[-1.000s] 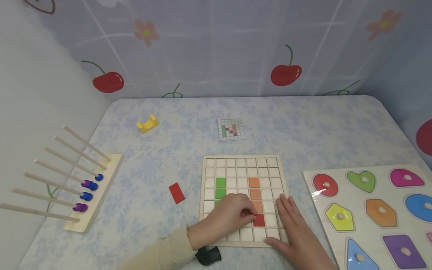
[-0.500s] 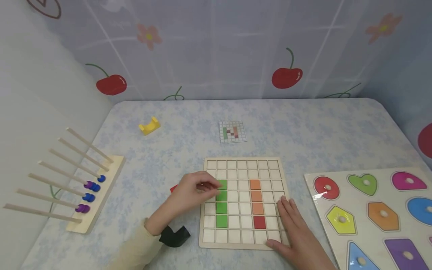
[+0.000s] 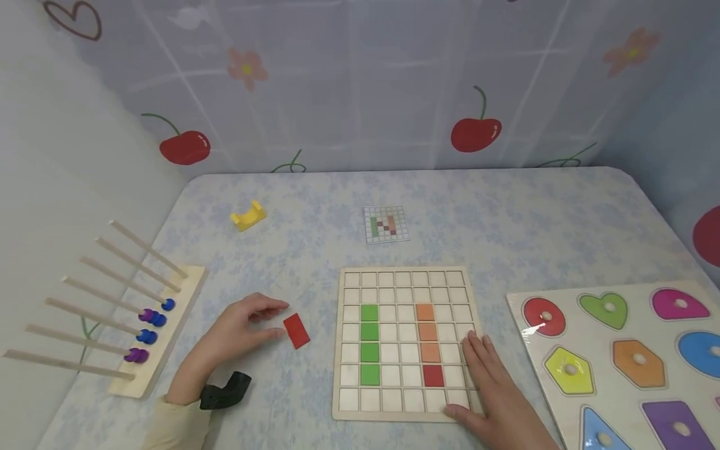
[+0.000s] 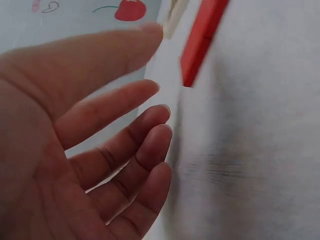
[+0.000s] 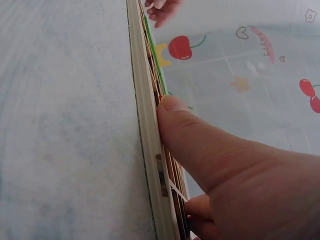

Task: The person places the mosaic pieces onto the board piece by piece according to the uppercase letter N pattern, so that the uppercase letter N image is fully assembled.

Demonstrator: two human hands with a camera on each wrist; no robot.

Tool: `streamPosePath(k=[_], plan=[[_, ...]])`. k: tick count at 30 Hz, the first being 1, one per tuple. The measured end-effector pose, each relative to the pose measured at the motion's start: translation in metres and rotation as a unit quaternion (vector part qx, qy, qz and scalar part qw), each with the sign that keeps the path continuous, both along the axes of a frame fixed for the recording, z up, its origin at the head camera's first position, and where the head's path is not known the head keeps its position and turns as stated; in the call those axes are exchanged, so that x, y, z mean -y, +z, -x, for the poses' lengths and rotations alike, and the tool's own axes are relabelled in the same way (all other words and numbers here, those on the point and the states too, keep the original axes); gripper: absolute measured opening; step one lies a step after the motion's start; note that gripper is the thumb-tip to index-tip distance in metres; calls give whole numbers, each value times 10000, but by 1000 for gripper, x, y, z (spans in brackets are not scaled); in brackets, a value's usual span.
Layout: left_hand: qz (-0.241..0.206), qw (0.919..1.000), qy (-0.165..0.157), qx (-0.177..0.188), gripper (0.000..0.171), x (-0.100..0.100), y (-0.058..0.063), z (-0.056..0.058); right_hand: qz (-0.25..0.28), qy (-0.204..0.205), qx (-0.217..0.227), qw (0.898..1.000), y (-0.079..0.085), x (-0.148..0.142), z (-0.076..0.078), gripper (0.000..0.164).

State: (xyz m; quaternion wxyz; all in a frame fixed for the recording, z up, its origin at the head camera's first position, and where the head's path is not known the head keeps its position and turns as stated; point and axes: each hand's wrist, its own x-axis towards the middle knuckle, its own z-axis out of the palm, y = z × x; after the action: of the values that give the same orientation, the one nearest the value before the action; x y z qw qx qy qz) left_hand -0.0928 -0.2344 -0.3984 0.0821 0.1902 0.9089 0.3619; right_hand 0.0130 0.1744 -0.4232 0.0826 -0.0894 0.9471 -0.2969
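My left hand (image 3: 239, 331) is just left of two red square tiles (image 3: 296, 330) that lie end to end on the table. Thumb and fingers are apart with nothing between them. In the left wrist view the red tiles (image 4: 200, 45) stand beyond the thumb tip, and the fingers are loosely bent. My right hand (image 3: 497, 394) lies flat with straight fingers on the right edge of a wooden grid board (image 3: 405, 417). That board holds a column of green tiles (image 3: 369, 342), a column of orange tiles (image 3: 427, 331) and one dark red tile (image 3: 434, 375) below the orange.
A small pattern card (image 3: 386, 224) lies behind the board. At the left stands a peg rack (image 3: 188, 300) with blue and purple beads. A yellow curved block (image 3: 248, 216) lies at the back left. To the right is a knobbed shape puzzle (image 3: 596, 331).
My left hand has left the dark red tile in the board, crossed over the green column, and moved left to beside the loose red tiles. The right hand has stayed at the board's edge.
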Motion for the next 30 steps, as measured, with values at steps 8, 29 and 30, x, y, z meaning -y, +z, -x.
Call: streamPosePath(k=[8, 29, 30], plan=[[50, 9999, -35, -99, 38, -10, -11, 2, -179, 15, -235, 9996, -2, -2, -2, 103], [99, 9999, -27, -96, 21, -20, -6, -3, -153, 13, -180, 9997, -1, 0, -2, 103], [97, 9999, 20, -68, 20, -20, -5, -3, -144, 16, -148, 9998, -1, 1, -1, 103]])
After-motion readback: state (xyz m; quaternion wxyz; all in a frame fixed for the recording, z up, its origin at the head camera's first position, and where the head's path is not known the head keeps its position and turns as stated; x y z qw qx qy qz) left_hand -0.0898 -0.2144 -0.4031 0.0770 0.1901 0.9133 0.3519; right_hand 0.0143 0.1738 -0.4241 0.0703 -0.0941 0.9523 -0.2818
